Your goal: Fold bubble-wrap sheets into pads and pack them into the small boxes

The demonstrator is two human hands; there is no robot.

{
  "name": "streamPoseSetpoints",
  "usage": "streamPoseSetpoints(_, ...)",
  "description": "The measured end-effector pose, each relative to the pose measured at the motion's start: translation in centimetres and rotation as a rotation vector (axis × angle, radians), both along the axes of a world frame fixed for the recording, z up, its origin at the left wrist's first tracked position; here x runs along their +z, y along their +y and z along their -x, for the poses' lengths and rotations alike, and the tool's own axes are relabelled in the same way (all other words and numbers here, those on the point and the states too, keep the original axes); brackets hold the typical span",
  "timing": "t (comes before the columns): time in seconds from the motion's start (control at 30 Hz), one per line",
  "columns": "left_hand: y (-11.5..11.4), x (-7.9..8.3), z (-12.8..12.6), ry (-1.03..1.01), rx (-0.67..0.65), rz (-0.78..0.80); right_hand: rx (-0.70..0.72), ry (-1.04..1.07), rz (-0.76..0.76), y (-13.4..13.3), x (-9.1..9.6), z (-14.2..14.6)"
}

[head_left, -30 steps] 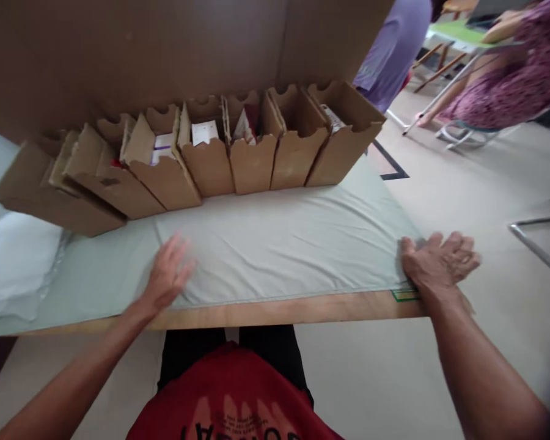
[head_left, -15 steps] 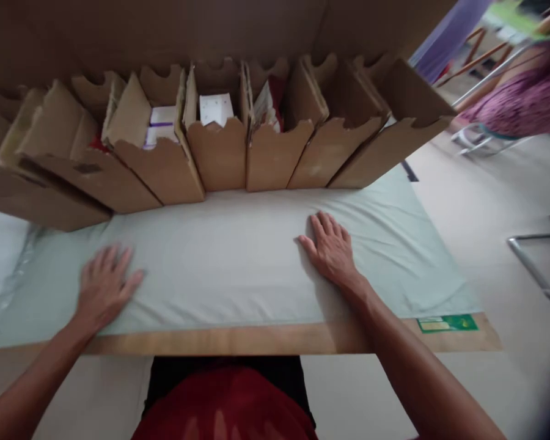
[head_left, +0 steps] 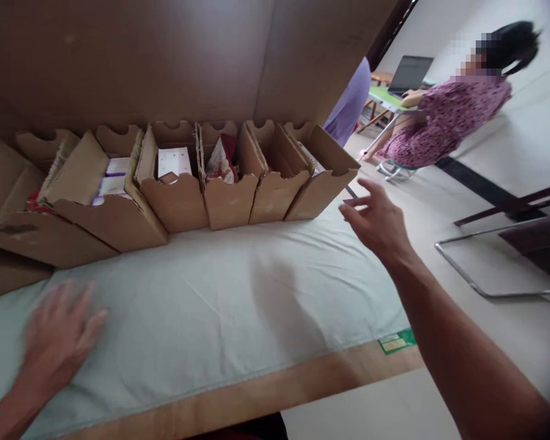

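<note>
My left hand (head_left: 57, 336), a little blurred, lies spread over the pale green cloth (head_left: 197, 305) at the left, holding nothing. Raised above the table at the right, my right hand (head_left: 378, 223) has its fingers apart and nothing in them; its shadow falls on the cloth. Nearest to it is the rightmost cardboard bin (head_left: 323, 195) of a row. Other bins to the left hold a red and white packet (head_left: 222, 162), a white box (head_left: 174, 162) and small white and purple boxes (head_left: 114, 183). Something red (head_left: 36, 200) shows in a bin farther left.
A large cardboard panel (head_left: 165, 61) rises behind the bins. Along the front runs the table's wooden edge (head_left: 238, 397), with a green sticker (head_left: 396, 342). Beyond, a seated person (head_left: 453, 116) is at a laptop (head_left: 410, 73). A metal-framed chair (head_left: 486, 293) stands at the right.
My right hand has lifted off the cloth and moved right, toward the end bin. My left hand stays over the cloth. The view has turned right and up, bringing the laptop into sight.
</note>
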State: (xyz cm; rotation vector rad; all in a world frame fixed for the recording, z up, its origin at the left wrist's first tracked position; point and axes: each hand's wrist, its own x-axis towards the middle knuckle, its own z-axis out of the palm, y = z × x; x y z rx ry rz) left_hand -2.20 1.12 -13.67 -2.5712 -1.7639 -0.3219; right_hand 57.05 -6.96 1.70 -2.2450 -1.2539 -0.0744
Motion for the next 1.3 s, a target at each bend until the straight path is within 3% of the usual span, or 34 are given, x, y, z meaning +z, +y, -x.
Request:
streamPoseSetpoints(0.07,0.5,-0.2,-3.3,0.031,-0.057,-0.005,0.042,0.006,0.068,3.6,2.0,0.8)
streamPoseSetpoints(0.17,0.3,-0.2,-5.7,0.09,-0.104,-0.005,0.103,0.162,0.168,7.3,2.7,0.8)
streamPoseSetpoints(0.27,0.0,0.2,-5.7,0.1,-0.084,-0.005,0.115,0.291,0.1,8.3,2.3,-0.2)
streamPoseSetpoints(0.37,-0.3,0.5,-5.5,0.119,-0.067,0.031,0.081,0.26,0.038,7.1,2.0,-1.3)
streamPoseSetpoints(0.53,-0.3,0.7,-6.0,0.126,-0.053,0.056,0.022,0.126,0.004,1.2,1.8,-2.2)
streamPoseSetpoints(0.8,0.0,0.6,-5.5,0.108,-0.037,0.086,-0.002,0.144,-0.295,-15.5,-0.5,0.8)
streamPoseSetpoints(0.9,-0.1,0.6,-6.9,-0.002,0.0,0.01,0.016,0.162,-0.347,-20.5,-1.6,3.1)
streamPoseSetpoints(1.0,-0.8,1.9,-11.8,-0.183,-0.143,0.025,0.011,0.145,-0.353,-23.9,-2.4,4.8)
streamPoseSetpoints(1.1,-1.6,4.5,-20.4,-0.419,-0.38,0.205,-0.03,0.149,-0.345,-26.3,-3.2,5.9)
streamPoseSetpoints(1.2,-1.9,7.4,-30.2,-0.613,-0.626,0.438,-0.137,0.25,-0.42,-27.3,-4.4,6.8)
streamPoseSetpoints(1.3,-1.9,9.2,-38.1,-0.805,-0.744,0.808,-0.249,0.384,-0.542,-26.7,-6.3,8.1)
